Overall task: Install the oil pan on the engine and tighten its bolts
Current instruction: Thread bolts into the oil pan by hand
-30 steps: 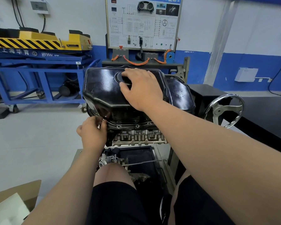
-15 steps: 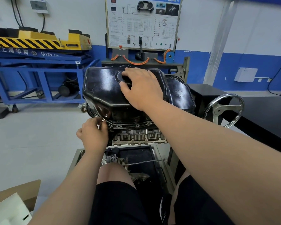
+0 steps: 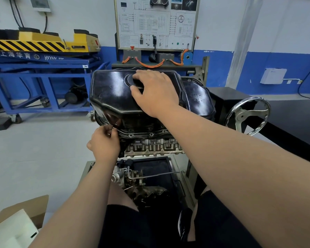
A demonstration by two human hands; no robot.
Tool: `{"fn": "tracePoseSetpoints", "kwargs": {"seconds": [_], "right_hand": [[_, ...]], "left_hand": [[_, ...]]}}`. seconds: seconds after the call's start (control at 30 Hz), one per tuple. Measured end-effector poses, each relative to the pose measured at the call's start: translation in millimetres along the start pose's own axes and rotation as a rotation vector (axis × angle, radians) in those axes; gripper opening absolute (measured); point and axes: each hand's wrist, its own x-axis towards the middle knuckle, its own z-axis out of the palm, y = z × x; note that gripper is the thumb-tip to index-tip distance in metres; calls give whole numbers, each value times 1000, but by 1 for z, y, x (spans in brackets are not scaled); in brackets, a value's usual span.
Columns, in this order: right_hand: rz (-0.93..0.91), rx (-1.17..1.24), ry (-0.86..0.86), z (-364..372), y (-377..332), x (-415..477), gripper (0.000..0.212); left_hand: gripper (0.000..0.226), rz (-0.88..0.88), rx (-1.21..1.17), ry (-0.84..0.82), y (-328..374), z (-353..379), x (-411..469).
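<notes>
A glossy black oil pan (image 3: 113, 93) sits upside-up on top of the engine (image 3: 152, 146), its flange lined with bolt holes along the near edge. My right hand (image 3: 155, 90) lies flat on the top of the pan, fingers spread over a round embossed mark. My left hand (image 3: 104, 143) is at the pan's near left corner, its fingertips pinching a small bolt (image 3: 113, 128) at the flange. The bolt's lower part is hidden by my fingers.
A steel handwheel (image 3: 248, 115) of the engine stand sticks out at right beside a black bench. A blue and yellow lift table (image 3: 41, 56) stands at back left, a wiring training board (image 3: 157, 24) behind the engine, a cardboard box (image 3: 16, 224) at bottom left.
My left hand's fingers have shifted slightly on the small bolt at the flange corner. My right hand stays flat on the pan.
</notes>
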Motion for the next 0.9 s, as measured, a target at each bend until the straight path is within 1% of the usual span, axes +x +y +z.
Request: {"fn": "tracePoseSetpoints", "kwargs": {"seconds": [0.1,0.17,0.23,0.33,0.43,0.5,0.57,0.67,0.73,0.83,0.9], "right_hand": [[-8,-3,3,0,0,0,39],[-6,1,5,0,0,0,38],[-4,4,7,0,0,0,37],[0,2,8,0,0,0,37],[3,-1,12,0,-1,0,36],[1,3,14,0,-1,0,36],[0,4,16,0,-1,0,37],[-2,-5,17,0,-1,1,38],[-1,-2,10,0,-1,1,38],[-4,-12,2,0,-1,1,39],[-5,-19,-4,0,-1,1,40]], "left_hand": [[12,-115,-96,19,3,0,-3],[18,-188,-115,12,3,-2,-3],[20,-183,-96,-7,4,-3,-3],[18,-155,-97,-11,7,-4,-3],[10,-97,-78,-9,7,-6,-3],[11,-61,-48,-12,6,-6,-2],[13,-87,-61,-24,7,-6,-2],[17,-209,-174,-51,7,-5,-1],[21,-231,-212,-68,5,-5,0],[17,-181,-157,-52,7,-6,1],[10,-95,-92,-41,6,-6,1]]}}
